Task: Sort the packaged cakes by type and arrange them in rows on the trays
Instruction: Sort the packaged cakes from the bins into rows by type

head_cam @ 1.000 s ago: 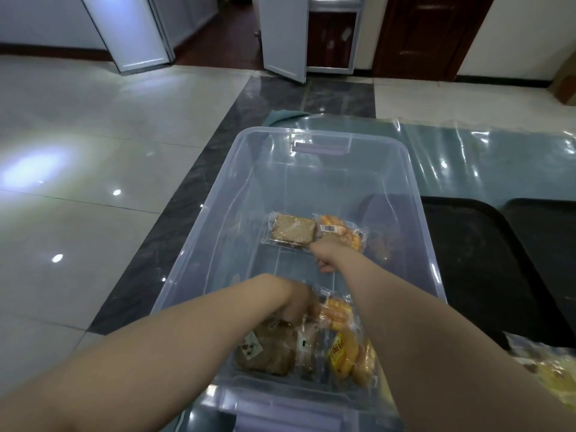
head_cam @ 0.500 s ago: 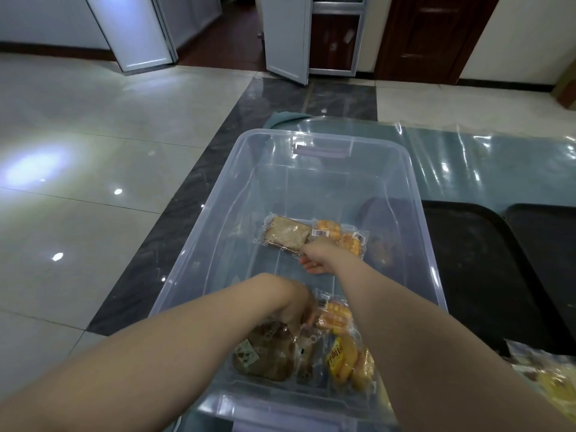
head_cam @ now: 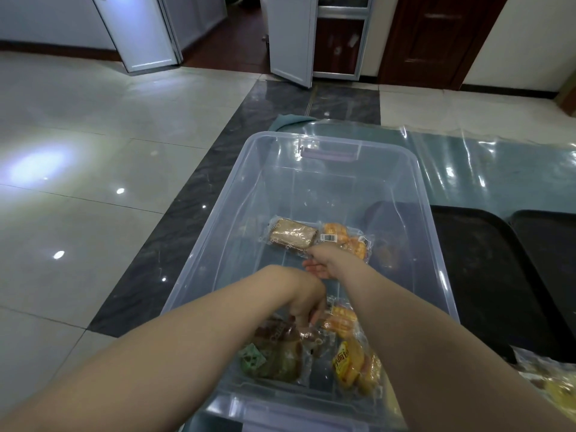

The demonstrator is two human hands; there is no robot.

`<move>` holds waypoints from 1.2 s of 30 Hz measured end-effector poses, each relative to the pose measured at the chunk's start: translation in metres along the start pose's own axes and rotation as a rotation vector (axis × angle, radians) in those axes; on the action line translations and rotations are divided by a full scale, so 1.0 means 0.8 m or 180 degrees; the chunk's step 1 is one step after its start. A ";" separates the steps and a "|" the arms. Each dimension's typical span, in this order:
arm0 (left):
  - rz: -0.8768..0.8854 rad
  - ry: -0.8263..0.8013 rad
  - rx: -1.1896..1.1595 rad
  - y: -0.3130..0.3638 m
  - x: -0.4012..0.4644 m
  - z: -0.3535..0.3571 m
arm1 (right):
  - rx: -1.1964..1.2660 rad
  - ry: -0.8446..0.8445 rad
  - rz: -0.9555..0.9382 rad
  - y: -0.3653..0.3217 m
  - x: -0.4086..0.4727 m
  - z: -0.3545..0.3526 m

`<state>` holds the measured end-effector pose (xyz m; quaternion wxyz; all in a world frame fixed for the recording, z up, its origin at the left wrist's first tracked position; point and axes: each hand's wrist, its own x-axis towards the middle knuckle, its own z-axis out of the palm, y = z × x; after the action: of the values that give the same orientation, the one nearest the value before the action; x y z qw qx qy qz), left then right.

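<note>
A clear plastic bin point(head_cam: 433, 244) holds several packaged cakes. Mid-bin lie a brown slice cake in a clear wrapper point(head_cam: 293, 236) and an orange cake pack point(head_cam: 347, 241), side by side. My right hand point(head_cam: 324, 260) is at their near edge, fingers curled under, and seems to pinch the brown pack's corner. Nearer me are a dark brown cake pack point(head_cam: 277, 353), an orange pack point(head_cam: 341, 319) and a yellow-labelled orange pack point(head_cam: 352, 363). My left hand point(head_cam: 307, 304) reaches down among these, its fingertips pinching the dark pack's wrapper. Two black trays point(head_cam: 473, 275) point(head_cam: 548, 260) lie to the right of the bin.
The bin and trays rest on a table under shiny clear plastic sheeting point(head_cam: 486, 169). More yellow wrapped cakes point(head_cam: 554, 388) lie at the lower right. Glossy tiled floor point(head_cam: 93, 182) drops away to the left, with doors at the far wall.
My right hand has drawn slightly toward me and the brown pack has turned a little with it. My left hand stays down among the near packs.
</note>
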<state>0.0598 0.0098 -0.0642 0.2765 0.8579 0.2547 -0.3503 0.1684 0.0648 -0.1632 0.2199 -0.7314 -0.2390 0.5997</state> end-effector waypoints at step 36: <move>-0.0098 0.1530 -0.0485 -0.007 -0.101 -0.068 | 0.0760 0.0041 -0.1744 -0.052 -0.246 -0.131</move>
<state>0.0311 0.0296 0.0266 0.2665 0.8892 0.3518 -0.1202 0.2347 -0.0268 0.0335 0.4595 -0.6124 -0.3539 0.5372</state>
